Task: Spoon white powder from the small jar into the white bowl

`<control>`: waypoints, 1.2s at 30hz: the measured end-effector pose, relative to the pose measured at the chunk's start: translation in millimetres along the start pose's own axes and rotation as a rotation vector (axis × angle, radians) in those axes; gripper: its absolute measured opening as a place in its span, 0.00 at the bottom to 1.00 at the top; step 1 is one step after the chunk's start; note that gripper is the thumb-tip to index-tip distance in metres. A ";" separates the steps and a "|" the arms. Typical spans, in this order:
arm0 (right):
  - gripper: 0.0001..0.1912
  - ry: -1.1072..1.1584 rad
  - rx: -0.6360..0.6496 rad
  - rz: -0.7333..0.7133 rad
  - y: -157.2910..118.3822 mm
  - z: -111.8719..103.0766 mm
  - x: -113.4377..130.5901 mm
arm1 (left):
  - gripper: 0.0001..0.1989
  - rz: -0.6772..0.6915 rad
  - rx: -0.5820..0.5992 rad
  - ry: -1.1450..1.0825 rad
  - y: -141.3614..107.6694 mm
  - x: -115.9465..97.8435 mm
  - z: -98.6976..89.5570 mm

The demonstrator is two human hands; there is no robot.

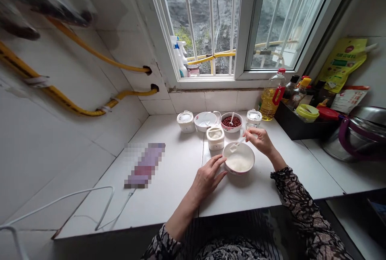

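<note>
A white ceramic bowl [238, 158] holding a fine white powder [238, 163] sits on the white tiled counter [169, 195], directly under the fingers of both hands. The left hand [207, 179] lies open beside it, its slightly spread fingers [215, 164] reaching to the near-left rim, with the fingertips at or touching the rim but not gripping. The right hand [259, 141] is closed in a pinch, thumb and forefinger [249, 134] holding the handle of a small white spoon [235, 146], whose scoop hangs just over the bowl's far rim. Just past the left fingertips stands a square white jar [215, 138]. Beyond the spoon are a bowl of red beans [231, 122] with a white spoon standing in it, a glass jar with a white lid [253, 118], a white bowl [205, 121], and a round white lidded jar [185, 122]. Farther right of the right hand are a bottle of yellow cooking oil [268, 101], a black tray of condiments [301, 127], and a steel pot with a purple handle [356, 135]. Well left of the left hand lies a pixelated, unreadable object [144, 165].
</note>
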State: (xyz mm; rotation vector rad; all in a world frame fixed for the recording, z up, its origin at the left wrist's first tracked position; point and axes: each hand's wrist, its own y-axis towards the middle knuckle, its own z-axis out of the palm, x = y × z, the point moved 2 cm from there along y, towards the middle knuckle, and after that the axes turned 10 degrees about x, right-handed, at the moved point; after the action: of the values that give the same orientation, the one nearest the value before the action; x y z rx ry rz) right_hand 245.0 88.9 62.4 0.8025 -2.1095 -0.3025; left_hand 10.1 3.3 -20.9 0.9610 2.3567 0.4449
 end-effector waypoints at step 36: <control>0.28 0.405 -0.036 0.402 1.9 15.0 -29.2 | 0.16 -0.084 -0.029 0.024 2.0 -5.5 2.0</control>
State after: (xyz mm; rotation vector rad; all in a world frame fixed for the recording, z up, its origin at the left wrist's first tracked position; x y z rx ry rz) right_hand 245.3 108.1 35.7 0.3641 -1.8192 0.0377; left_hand 15.7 0.9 -19.5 0.8436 2.3952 0.4590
